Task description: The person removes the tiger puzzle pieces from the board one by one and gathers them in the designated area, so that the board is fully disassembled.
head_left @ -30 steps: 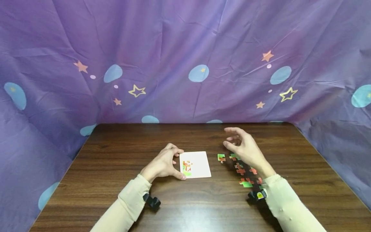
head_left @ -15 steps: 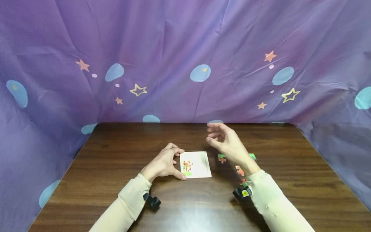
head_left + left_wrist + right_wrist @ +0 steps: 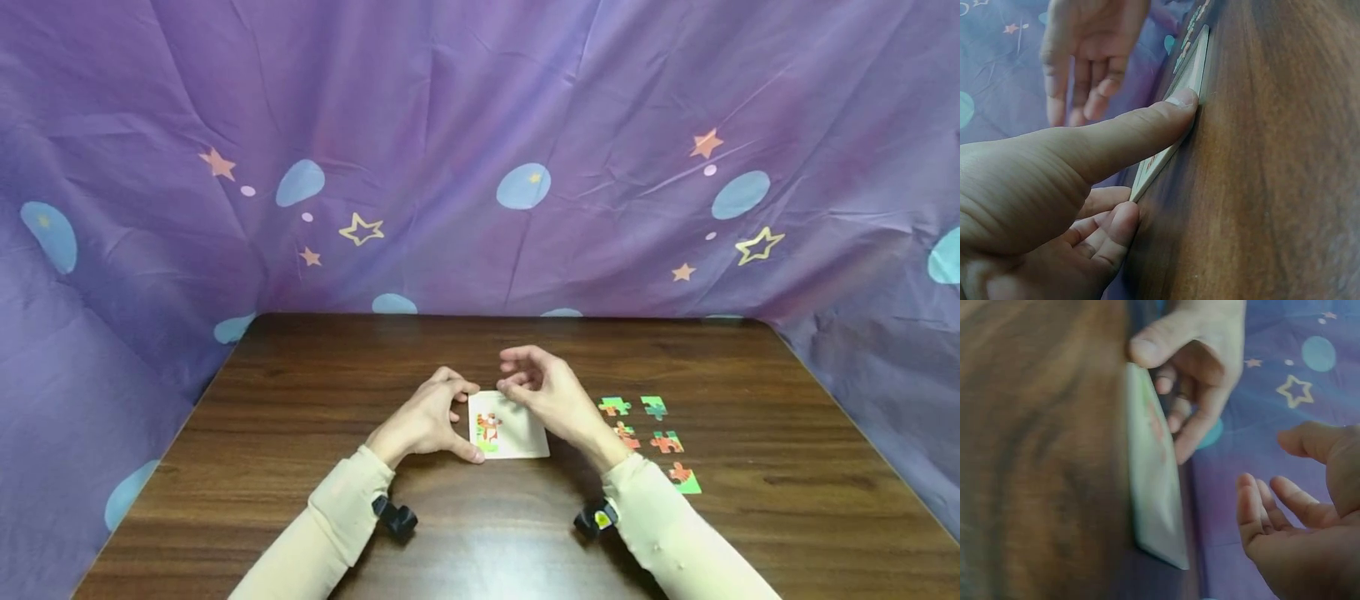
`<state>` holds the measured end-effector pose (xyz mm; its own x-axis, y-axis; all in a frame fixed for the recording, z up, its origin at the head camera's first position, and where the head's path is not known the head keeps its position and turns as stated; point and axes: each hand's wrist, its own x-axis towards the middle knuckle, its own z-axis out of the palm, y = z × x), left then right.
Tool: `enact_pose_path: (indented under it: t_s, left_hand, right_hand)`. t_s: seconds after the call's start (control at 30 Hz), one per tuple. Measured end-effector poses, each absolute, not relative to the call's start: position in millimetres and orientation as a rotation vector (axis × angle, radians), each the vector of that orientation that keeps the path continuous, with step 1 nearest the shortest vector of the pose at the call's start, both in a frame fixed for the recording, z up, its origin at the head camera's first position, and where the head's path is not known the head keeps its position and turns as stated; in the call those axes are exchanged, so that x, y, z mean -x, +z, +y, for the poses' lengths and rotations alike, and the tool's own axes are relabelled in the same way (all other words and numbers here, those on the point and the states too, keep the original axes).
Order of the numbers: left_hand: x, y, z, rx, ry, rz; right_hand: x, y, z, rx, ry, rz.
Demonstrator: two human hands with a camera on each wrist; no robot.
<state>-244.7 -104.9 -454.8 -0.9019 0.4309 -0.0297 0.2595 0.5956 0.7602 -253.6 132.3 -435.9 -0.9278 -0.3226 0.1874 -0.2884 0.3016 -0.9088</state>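
Observation:
A white square puzzle board (image 3: 517, 446) lies flat on the table, with a small picture of an orange striped animal on green (image 3: 487, 427) at its left side. My left hand (image 3: 426, 421) holds the board's left edge, thumb at the near corner and fingertips at the far one. In the left wrist view the thumb (image 3: 1154, 125) presses on the rim. My right hand (image 3: 551, 393) hovers over the board's far right part, fingers loosely bent. The right wrist view shows a gap between thumb and fingers (image 3: 1250, 509), with nothing in it.
Several loose jigsaw pieces (image 3: 666, 442), red, orange and green, lie on the dark wooden table (image 3: 750, 400) to the right of the board. My right forearm covers part of that area. A purple cloth with stars (image 3: 450, 167) hangs behind the table.
My right hand has moved left and down from above the loose pieces to over the board, uncovering pieces on the right. My left hand stays at the board's edge.

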Motion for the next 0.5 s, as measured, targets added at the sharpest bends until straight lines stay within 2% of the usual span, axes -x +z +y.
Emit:
enact_pose_path:
  t_s: [0.5]
  left_hand:
    - [245, -454, -106, -0.583, 1.195, 2.609]
  right_hand:
    - [255, -458, 132, 0.738, -1.327, 2.552]
